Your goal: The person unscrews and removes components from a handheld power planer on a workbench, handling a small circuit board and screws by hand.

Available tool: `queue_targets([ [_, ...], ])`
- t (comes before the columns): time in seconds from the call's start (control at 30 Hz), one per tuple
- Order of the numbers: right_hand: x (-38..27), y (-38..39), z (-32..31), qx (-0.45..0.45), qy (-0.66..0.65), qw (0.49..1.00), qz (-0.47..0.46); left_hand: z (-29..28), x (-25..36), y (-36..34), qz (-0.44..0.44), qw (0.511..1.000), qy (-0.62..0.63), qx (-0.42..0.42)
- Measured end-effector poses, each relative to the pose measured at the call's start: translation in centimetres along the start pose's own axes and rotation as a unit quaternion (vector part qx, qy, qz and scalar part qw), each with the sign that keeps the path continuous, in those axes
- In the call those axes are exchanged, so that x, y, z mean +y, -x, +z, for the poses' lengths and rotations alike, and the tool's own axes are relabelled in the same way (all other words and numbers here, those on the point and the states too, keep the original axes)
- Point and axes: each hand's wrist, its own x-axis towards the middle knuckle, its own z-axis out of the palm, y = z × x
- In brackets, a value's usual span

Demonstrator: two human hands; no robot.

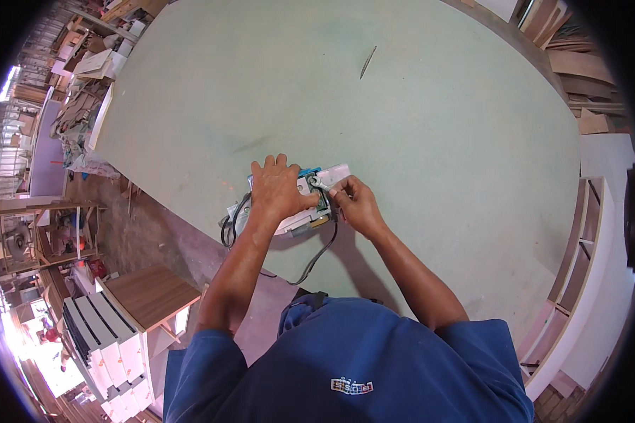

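Note:
On the pale green board (473, 141), a white-and-grey power tool (293, 224) with blue and dark green parts lies on its side, its black cord (319, 257) looping toward me. My left hand (276, 189) grips it from above, fingers spread over the top and thumb across its middle. My right hand (354, 201) is closed on a small silver wrench (322, 185), whose head is at the tool's dark green section. A thin dark metal piece (367, 62) lies farther off on the board.
Stacked white panels (109, 352) and a brown wooden board (148, 296) stand at lower left. Scrap material (81, 120) fills the left side, with wooden racks (21, 240) below it. A long pale shelf frame (571, 275) lies along the right edge, and timber pieces (578, 77) are at upper right.

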Motion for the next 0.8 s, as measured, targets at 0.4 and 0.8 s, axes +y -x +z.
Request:
queue_targets([
  [0.4, -0.7, -8.6, -4.7, -0.207, 0.094, 0.960, -0.161, 0.0, 0.5, -0.1, 0.008, 1.000, 0.002, 0.007],
  [0.8, -14.1, -8.5, 3.3, -0.276, 0.504, 0.636, -0.515, -0.3, 0.2, 0.3, -0.003, 0.997, 0.071, -0.038],
])
